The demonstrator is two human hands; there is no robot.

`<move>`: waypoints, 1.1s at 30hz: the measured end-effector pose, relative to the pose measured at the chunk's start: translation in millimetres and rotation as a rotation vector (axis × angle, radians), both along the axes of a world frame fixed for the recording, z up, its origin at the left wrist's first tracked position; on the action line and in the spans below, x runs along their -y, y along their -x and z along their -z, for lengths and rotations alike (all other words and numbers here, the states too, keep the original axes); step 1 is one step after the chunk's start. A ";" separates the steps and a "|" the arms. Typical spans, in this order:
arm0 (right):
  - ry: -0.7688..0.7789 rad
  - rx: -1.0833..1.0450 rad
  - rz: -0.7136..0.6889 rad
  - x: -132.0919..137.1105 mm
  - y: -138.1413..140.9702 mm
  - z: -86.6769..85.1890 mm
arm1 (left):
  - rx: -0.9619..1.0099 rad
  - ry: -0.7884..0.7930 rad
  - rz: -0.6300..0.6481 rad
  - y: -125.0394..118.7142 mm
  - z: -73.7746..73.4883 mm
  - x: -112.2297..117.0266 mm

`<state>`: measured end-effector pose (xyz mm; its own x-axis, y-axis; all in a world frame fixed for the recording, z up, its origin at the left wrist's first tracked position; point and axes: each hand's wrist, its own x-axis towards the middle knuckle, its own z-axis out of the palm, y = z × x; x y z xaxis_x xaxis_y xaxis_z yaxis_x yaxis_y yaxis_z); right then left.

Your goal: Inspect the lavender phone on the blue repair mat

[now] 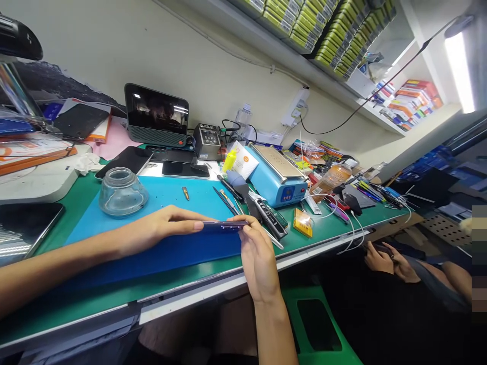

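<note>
Between my two hands I hold a dark purple smartphone [218, 226], edge-on to me, above the blue mat [167, 256]. My left hand [163, 225] grips one end, its thumb along the near edge. At the other end, my right hand [258, 248] has its thumb and fingers closed round the phone. The phone's screen and back cannot be made out from this angle. On the mat behind stand a glass jar [124, 195] and a small brass-coloured tip [185, 193]. Tweezers [225, 202] and a black handheld tool [268, 217] lie beyond my right hand.
A blue heating plate machine [279, 177] stands behind the tools, near a bottle [335, 175] of orange liquid. Other phones [185, 170] lie at the back and left. A green stool [323, 324] is below the table edge. At right, another person's hands [391, 261] hold a dark device.
</note>
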<state>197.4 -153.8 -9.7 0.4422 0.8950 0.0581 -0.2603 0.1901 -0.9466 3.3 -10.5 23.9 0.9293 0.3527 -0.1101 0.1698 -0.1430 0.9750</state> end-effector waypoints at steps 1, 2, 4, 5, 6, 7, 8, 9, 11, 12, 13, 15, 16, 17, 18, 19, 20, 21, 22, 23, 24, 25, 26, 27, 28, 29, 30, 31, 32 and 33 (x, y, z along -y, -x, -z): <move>0.005 0.004 -0.004 0.6 -0.4 -0.2 | 0.002 -0.006 0.001 0.0 -0.4 0.3; 0.009 0.007 -0.009 1.3 -1.2 -0.3 | 0.000 -0.011 0.003 -0.1 -1.1 0.5; 0.017 0.011 -0.018 2.6 -3.3 -0.5 | -0.007 -0.026 0.007 -0.5 -2.5 0.7; 0.021 0.007 -0.021 3.0 -4.3 -0.5 | -0.008 -0.031 0.012 -0.6 -3.1 0.7; 0.021 -0.001 -0.021 3.1 -5.2 -0.5 | -0.006 -0.030 0.021 -0.7 -3.6 0.5; 0.021 -0.011 -0.018 2.9 -5.7 -0.4 | -0.001 -0.026 0.025 -0.8 -3.9 0.3; 0.022 -0.017 -0.013 2.5 -5.9 -0.4 | 0.006 -0.021 0.024 -0.7 -3.9 0.0; 0.025 -0.020 -0.007 2.1 -5.7 -0.3 | 0.010 -0.018 0.016 -0.5 -3.7 -0.4; 0.032 -0.013 0.006 1.3 -4.8 -0.4 | 0.002 -0.021 -0.015 0.1 -2.6 -1.6; 0.036 -0.006 0.010 1.1 -4.3 -0.5 | -0.009 -0.027 -0.017 0.5 -1.7 -2.6; 0.040 0.000 0.012 1.0 -3.9 -0.8 | -0.021 -0.037 -0.004 0.9 -0.6 -3.9; 0.044 0.014 0.014 1.4 -3.6 -1.5 | -0.025 -0.054 0.052 1.9 1.6 -7.1; 0.048 0.022 0.013 1.7 -3.7 -2.1 | -0.017 -0.055 0.080 2.4 2.6 -8.8; 0.054 0.028 0.010 1.9 -3.8 -2.6 | -0.007 -0.052 0.101 3.0 3.5 -10.5; 0.059 0.033 0.008 2.1 -3.8 -3.0 | 0.002 -0.047 0.107 3.6 4.3 -11.9; 0.062 0.036 0.009 2.2 -3.7 -3.4 | 0.009 -0.042 0.111 4.0 5.0 -13.2; 0.065 0.038 0.013 2.2 -3.3 -3.6 | 0.013 -0.043 0.114 4.3 5.7 -14.2; 0.067 0.041 0.020 2.1 -2.7 -3.6 | 0.013 -0.053 0.115 4.4 6.4 -15.1; 0.067 0.047 0.027 1.9 -1.9 -3.3 | 0.011 -0.070 0.119 4.4 7.2 -15.6; 0.065 0.053 0.035 1.5 -1.0 -2.9 | 0.009 -0.086 0.120 4.2 8.0 -15.9; 0.063 0.059 0.039 1.1 -0.1 -2.2 | 0.003 -0.097 0.119 3.9 8.9 -16.0; 0.058 0.061 0.044 0.8 0.8 -1.3 | -0.003 -0.101 0.113 3.6 9.7 -15.8; 0.051 0.061 0.047 0.5 1.4 -0.4 | -0.009 -0.097 0.104 3.2 10.4 -15.3; 0.047 0.060 0.050 0.3 1.8 0.6 | -0.013 -0.088 0.095 3.0 11.0 -14.7; 0.043 0.059 0.053 0.4 2.0 1.6 | -0.017 -0.073 0.090 2.8 11.5 -13.9; 0.040 0.061 0.055 0.6 1.9 2.5 | -0.021 -0.058 0.087 2.8 11.8 -13.2; 0.040 0.068 0.056 1.1 1.6 3.2 | -0.026 -0.049 0.087 3.0 11.8 -12.5; 0.043 0.078 0.056 1.7 1.3 3.6 | -0.030 -0.046 0.085 3.1 11.6 -11.9; 0.049 0.092 0.054 2.4 1.0 3.9 | -0.036 -0.047 0.083 3.1 11.1 -11.5; 0.053 0.103 0.054 3.2 0.9 4.1 | -0.037 -0.049 0.078 2.9 10.2 -11.1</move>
<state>196.5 -156.9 -13.8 0.4842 0.8730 0.0592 -0.1515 0.1503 -0.9770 0.4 0.5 13.7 0.9499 0.2849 -0.1288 0.1916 -0.2047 0.9599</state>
